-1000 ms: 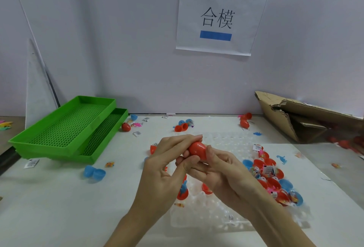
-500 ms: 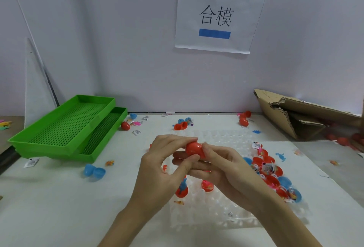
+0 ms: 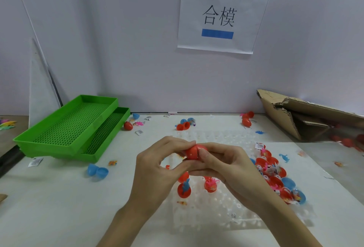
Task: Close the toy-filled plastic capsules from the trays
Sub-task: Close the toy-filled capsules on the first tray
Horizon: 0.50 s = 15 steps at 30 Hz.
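Over the clear tray (image 3: 226, 221), left hand (image 3: 157, 170) and right hand (image 3: 228, 166) pinch one red capsule (image 3: 192, 152) between curled fingers, its seam seemingly joined; open filled capsules (image 3: 272, 170) crowd the tray's right; farther left sit green trays (image 3: 78, 126).

Fingers of the left hand (image 3: 157, 165) and the right hand (image 3: 226, 165) cover much of the red plastic capsule (image 3: 192, 153), so its contents cannot be seen. Both forearms run off the bottom edge. The torn brown cardboard box (image 3: 307, 115) is cut by the right edge, and the red shapes under it are blurred. The right hand hides part of the clear plastic tray (image 3: 216, 217).
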### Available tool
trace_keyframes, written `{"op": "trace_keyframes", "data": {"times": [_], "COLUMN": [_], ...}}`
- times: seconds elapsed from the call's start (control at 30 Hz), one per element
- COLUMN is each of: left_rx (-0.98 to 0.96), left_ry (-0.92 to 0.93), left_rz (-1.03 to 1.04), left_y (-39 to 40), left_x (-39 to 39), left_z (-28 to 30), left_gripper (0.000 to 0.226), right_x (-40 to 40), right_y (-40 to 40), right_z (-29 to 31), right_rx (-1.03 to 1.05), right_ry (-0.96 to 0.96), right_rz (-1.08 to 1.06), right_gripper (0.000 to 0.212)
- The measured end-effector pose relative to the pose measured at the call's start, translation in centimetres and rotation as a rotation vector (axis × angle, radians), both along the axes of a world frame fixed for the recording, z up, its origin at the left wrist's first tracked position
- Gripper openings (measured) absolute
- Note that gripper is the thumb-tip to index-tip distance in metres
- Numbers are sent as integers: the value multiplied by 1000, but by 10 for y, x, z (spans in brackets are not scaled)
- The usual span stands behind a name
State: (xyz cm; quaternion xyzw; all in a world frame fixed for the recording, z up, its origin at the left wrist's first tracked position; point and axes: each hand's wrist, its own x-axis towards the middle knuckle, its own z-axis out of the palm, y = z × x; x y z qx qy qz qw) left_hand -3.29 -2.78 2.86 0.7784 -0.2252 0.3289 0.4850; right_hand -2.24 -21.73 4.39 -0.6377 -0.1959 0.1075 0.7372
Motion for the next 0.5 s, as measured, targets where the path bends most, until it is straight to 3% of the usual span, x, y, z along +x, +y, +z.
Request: {"op": "trace_keyframes", "data": {"times": [0.33,0.5], "left_rx": [-24,-4], "left_ry": [15,-7], "left_rz": [52,67], "left_y": [-3,-3], "left_x": [-1,-2], "left_z": [-3,-3], "left_gripper": [40,42], "right_x": [0,-2], "right_y": [2,3], "right_z": [-5,-6], "right_rx": [-97,-123], "right_ry": [-74,-105], "right_rz": [-53,-64], "right_gripper": [38,34]}}
